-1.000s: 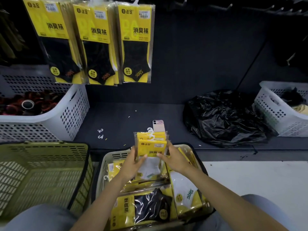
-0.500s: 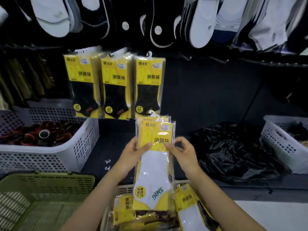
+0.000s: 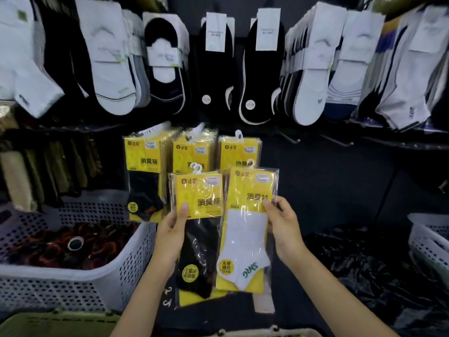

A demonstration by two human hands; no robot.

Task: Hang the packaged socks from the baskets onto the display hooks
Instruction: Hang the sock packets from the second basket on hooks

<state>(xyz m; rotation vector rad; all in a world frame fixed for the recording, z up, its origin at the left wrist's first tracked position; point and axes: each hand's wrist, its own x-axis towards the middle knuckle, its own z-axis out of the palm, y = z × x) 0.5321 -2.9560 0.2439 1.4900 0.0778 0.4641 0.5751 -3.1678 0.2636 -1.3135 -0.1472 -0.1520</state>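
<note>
A dark display wall [image 3: 328, 186] fills the view, its upper rows hung with carded white and black low-cut socks [image 3: 218, 64]. At lower left stands a white perforated plastic basket [image 3: 116, 266] filled with dark red and black items, and a crumpled black plastic bag [image 3: 364, 271] lies at lower right. Three stacks of yellow-carded packs of black socks [image 3: 145, 166] hang side by side at mid-wall. In front of them two packs are held up off the baskets, edges overlapping. The clear-wrapped yellow pack of black socks [image 3: 201, 198] is on the left and the clear-wrapped yellow pack of white socks [image 3: 245, 239] on the right. The left hand [image 3: 170, 229] pinches the black pack, thumb on its front. The right hand [image 3: 284, 224] pinches the white pack likewise at its right edge.
</note>
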